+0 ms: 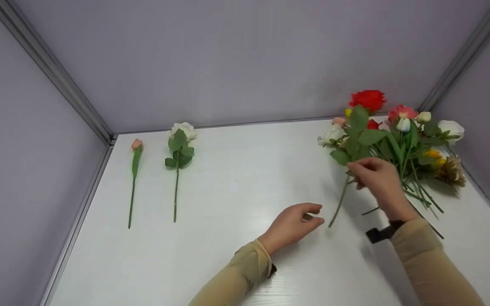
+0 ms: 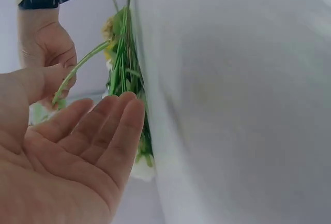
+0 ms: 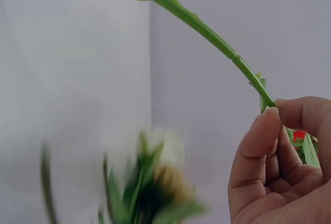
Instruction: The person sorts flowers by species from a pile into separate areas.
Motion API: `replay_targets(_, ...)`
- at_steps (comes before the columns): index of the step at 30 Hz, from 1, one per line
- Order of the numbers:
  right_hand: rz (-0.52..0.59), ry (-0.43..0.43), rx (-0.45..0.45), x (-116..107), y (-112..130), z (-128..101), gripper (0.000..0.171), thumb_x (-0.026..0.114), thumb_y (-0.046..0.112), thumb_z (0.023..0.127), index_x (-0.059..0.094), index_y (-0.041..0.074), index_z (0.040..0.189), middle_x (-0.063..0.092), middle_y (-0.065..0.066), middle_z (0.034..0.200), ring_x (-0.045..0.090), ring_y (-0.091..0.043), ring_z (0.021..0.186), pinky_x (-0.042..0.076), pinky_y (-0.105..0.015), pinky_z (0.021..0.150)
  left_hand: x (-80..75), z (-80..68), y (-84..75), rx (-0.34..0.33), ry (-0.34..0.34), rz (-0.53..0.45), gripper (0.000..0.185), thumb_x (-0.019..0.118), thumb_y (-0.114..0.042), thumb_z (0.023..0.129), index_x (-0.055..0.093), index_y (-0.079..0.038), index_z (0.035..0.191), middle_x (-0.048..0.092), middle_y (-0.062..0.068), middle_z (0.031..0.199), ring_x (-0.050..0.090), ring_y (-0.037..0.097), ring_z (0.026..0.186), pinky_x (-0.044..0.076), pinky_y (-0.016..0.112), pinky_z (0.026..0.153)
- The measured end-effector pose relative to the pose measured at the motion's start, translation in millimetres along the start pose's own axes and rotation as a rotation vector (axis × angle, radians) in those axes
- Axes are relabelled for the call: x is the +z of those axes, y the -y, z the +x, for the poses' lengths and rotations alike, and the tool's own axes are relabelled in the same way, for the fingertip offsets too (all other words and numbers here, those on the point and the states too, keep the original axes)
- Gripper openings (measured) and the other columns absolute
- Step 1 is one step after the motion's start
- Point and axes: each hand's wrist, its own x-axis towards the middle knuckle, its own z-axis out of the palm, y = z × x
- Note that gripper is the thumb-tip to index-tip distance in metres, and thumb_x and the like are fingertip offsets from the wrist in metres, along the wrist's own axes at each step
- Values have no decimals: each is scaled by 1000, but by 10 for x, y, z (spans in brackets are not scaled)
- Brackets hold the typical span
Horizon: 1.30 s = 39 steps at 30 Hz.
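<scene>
My right hand (image 1: 377, 180) pinches the green stem of a red rose (image 1: 368, 100) between thumb and fingertips, just below its leaves. The bloom points up toward the back wall, and the stem's lower end slants down toward my left hand (image 1: 292, 224). That left hand is held over the table, thumb and fingers apart around nothing, close to the stem's end. Small thorns show along the bent stem (image 3: 207, 30) in the right wrist view. In the left wrist view, the left palm (image 2: 72, 167) faces up with its fingers extended.
A heap of artificial flowers lies at the right, with a white rose (image 1: 451, 131), a pink flower (image 1: 401, 113) and a brown flower (image 1: 453, 171). On the left of the white table (image 1: 236, 191), a peach tulip (image 1: 137, 145) and another white rose (image 1: 184, 131) lie apart. Grey panels (image 1: 245, 59) enclose the table.
</scene>
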Motion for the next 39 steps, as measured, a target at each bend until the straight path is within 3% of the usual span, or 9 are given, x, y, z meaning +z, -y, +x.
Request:
replay_targets(5, 84, 42, -99, 667, 116, -32, 41, 78, 37, 93, 71, -2, 107, 66, -20, 95, 64, -28, 77, 58, -33, 62, -165, -141, 218, -26, -91, -167, 26, 73, -24, 98, 75, -11, 121, 73, -10, 107, 66, 3, 92, 55, 23, 76)
replay_targets(11, 139, 45, -115, 1065, 214, -61, 35, 80, 34, 91, 73, 2, 101, 68, -17, 88, 65, -32, 76, 58, -32, 59, -271, -246, 309, -7, -172, -248, 19, 76, -21, 94, 77, -7, 108, 72, -12, 94, 65, 5, 86, 54, 24, 72)
replay_targets(18, 269, 65, -148, 1207, 224, -131, 34, 81, 25, 91, 70, -3, 107, 67, -19, 90, 66, -25, 73, 60, -35, 65, -299, -299, 289, 4, -207, -274, 13, 74, -16, 95, 77, -9, 106, 72, -11, 91, 66, 7, 82, 55, 24, 67)
replay_targets(25, 461, 157, -58, 1240, 198, -191, 36, 77, 9, 93, 57, -7, 118, 68, -17, 97, 68, -25, 83, 60, -39, 79, -384, -343, 202, 11, -222, -345, 9, 72, -16, 96, 76, -17, 105, 72, -7, 91, 69, 10, 81, 58, 28, 71)
replay_targets(33, 515, 297, 13, 1252, 239, -234, 27, 76, 11, 94, 67, -6, 113, 72, -15, 99, 70, -24, 89, 59, -39, 83, -471, -444, 170, -5, -227, -308, 15, 73, -21, 97, 76, -12, 108, 71, -8, 92, 69, 11, 82, 57, 28, 71)
replay_targets(39, 518, 314, 45, 1313, 239, -242, 26, 77, 10, 93, 68, -7, 111, 72, -14, 97, 70, -24, 88, 60, -40, 84, -495, -478, 201, -23, -235, -309, 9, 74, -20, 96, 76, -18, 105, 72, -8, 92, 69, 11, 82, 58, 28, 71)
